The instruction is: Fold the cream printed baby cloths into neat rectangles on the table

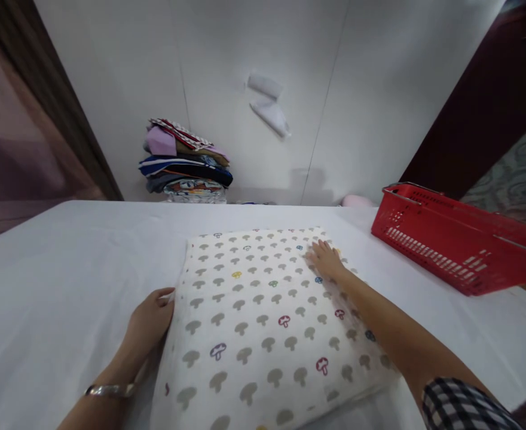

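A white cloth [256, 310] printed with grey mushrooms and a few coloured ones lies folded flat before me. My left hand [152, 316] is at its left edge, with the thumb on the near side of the fold and the other fingers partly hidden; they appear closed on the edge. A bracelet circles that wrist. On the upper right part of the cloth my right hand [324, 258] rests palm down, fingers spread. The forearm passes over the cloth's right side.
The white-covered table [75, 280] carries a red plastic basket [446, 233] at the right. Behind the far edge stands a stack of folded fabrics [186, 161] against the white wall [132, 60]. A pinkish curtain [16, 131] hangs at the left.
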`<action>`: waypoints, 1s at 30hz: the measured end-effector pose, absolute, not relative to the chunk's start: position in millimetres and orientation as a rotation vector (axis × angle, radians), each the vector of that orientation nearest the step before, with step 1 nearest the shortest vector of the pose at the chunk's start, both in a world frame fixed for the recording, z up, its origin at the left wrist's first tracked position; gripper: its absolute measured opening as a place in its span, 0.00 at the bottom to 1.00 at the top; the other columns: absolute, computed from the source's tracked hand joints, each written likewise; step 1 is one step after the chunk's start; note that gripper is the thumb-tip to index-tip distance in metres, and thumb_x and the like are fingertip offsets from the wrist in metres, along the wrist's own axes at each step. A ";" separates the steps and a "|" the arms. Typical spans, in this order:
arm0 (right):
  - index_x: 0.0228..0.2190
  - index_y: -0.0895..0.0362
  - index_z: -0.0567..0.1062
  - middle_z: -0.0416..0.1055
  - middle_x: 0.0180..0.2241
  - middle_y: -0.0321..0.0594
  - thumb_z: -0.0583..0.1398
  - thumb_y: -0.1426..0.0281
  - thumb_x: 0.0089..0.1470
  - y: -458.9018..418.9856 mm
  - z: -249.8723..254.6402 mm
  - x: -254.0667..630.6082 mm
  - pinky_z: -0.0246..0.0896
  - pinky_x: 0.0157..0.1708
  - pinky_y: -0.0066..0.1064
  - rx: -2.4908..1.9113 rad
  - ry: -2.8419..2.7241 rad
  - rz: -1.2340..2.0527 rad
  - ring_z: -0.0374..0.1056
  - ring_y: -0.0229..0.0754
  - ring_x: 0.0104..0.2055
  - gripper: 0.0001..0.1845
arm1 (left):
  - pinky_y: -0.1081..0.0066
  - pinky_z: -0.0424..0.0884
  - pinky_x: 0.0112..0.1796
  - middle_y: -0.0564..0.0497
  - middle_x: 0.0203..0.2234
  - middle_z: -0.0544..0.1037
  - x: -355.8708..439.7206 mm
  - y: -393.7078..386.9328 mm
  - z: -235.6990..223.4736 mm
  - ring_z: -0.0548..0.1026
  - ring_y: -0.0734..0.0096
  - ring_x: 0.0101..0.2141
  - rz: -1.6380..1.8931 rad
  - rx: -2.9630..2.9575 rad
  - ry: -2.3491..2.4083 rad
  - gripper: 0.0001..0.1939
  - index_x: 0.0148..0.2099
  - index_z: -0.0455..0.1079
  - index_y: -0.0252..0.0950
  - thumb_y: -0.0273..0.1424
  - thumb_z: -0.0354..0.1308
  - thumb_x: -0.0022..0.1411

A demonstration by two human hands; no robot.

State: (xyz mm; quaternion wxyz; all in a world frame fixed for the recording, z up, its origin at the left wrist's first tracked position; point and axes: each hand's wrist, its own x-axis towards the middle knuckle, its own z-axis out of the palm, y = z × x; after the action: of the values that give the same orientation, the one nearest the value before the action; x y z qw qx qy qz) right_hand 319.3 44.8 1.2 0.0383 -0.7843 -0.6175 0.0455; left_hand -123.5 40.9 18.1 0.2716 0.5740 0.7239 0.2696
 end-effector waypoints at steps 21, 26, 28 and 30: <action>0.60 0.53 0.55 0.46 0.63 0.45 0.40 0.53 0.60 151.7 -18.3 338.1 0.41 0.57 0.55 -2.426 -2.004 0.003 0.42 0.53 0.64 0.31 | 0.72 0.65 0.27 0.52 0.26 0.76 -125.8 31.8 0.2 0.74 0.68 0.28 0.825 1.339 1.830 0.21 0.46 0.67 0.35 0.39 0.54 0.50; 0.61 0.57 0.53 0.41 0.65 0.47 0.38 0.52 0.60 158.3 -15.0 304.8 0.39 0.59 0.54 -2.297 -2.065 -0.116 0.36 0.53 0.65 0.35 | 0.72 0.64 0.27 0.55 0.23 0.74 -122.2 31.7 1.1 0.72 0.70 0.25 0.819 1.351 1.835 0.20 0.44 0.68 0.36 0.40 0.53 0.51; 0.62 0.55 0.51 0.39 0.65 0.44 0.37 0.52 0.60 162.5 -15.0 286.3 0.38 0.59 0.53 -2.179 -2.183 -0.108 0.35 0.51 0.66 0.34 | 0.73 0.63 0.27 0.56 0.21 0.73 -120.4 30.4 2.0 0.70 0.71 0.24 0.846 1.366 1.843 0.19 0.44 0.68 0.36 0.40 0.54 0.51; 0.61 0.54 0.52 0.41 0.65 0.43 0.37 0.52 0.60 169.0 -16.8 276.2 0.39 0.59 0.51 -2.166 -2.255 -0.047 0.38 0.50 0.65 0.33 | 0.73 0.62 0.27 0.56 0.21 0.72 -119.0 28.5 2.6 0.70 0.72 0.24 0.888 1.364 1.844 0.18 0.44 0.68 0.36 0.38 0.54 0.51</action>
State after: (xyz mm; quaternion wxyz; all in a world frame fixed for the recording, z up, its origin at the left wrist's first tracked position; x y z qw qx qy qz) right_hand 276.2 169.0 -16.8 0.0075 -0.6927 -0.7211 -0.0149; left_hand -119.0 28.5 2.6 0.3344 0.5227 0.7066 0.3403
